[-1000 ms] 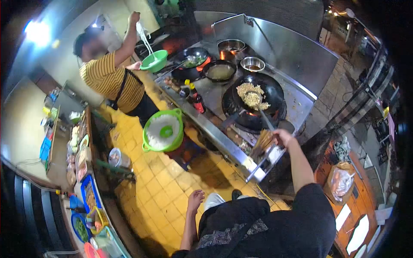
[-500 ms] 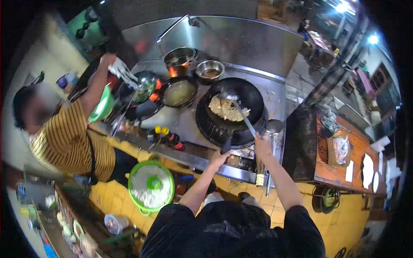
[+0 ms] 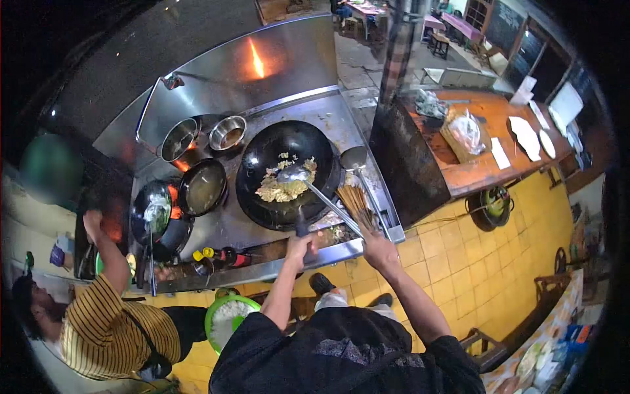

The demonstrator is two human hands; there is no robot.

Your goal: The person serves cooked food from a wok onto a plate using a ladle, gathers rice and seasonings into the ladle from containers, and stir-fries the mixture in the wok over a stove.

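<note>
A large black wok (image 3: 275,141) stands on the steel stove, with a heap of pale brown food (image 3: 282,189) in it. My left hand (image 3: 301,248) is closed round the wok's dark handle at the stove's front edge. The long metal shaft of a ladle (image 3: 321,197) runs from my closed right hand (image 3: 380,252) into the wok, and its bowl rests on the food. Just beyond my right hand lie a bundled stick brush (image 3: 355,205) and a second ladle (image 3: 354,159).
At the left, a co-worker in a striped shirt (image 3: 98,328) reaches toward a smaller wok (image 3: 149,217). A pan of liquid (image 3: 202,187), metal pots and bottles (image 3: 230,257) stand nearby. A wooden table (image 3: 459,174) is at the right, a green rice basket (image 3: 216,312) below.
The view has swung right, shifting the stove leftward. The ladle's bowl has changed place over the food, and both my hands keep their grips. The co-worker's arm is lower, with the white cloth-like item gone from it.
</note>
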